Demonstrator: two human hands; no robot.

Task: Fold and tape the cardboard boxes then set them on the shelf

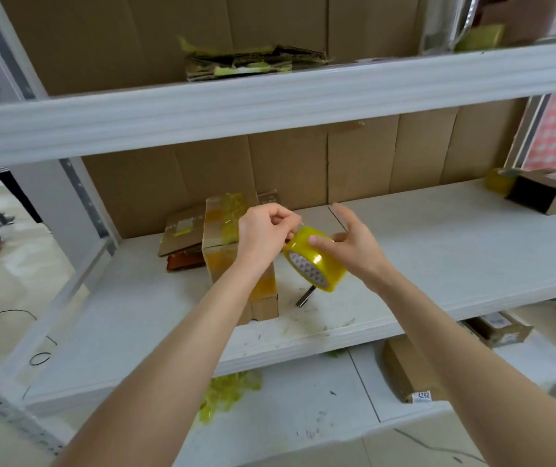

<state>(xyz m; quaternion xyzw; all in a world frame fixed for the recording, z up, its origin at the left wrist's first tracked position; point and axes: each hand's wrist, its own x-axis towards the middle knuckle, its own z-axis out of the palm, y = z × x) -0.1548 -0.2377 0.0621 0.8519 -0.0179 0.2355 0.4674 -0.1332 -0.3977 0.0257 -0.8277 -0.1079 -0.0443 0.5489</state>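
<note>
A yellow tape roll (315, 259) hangs in the air above the middle white shelf (438, 251). My right hand (354, 246) holds it from the right, thumb on its outer face and the other fingers spread. My left hand (264, 230) has its fingers curled and pinches at the roll's top edge, where the tape end seems to be. Behind my left wrist a folded cardboard box (232, 251) with yellow tape on it stands on the shelf. Flattened cardboard (182, 237) leans behind it.
A small dark tool (304, 297) lies on the shelf below the roll. An open box (539, 193) sits at the far right. Flat cardboard (253, 62) rests on the upper shelf. Boxes (414, 375) and crumpled tape scraps (229, 392) lie on the lower shelf.
</note>
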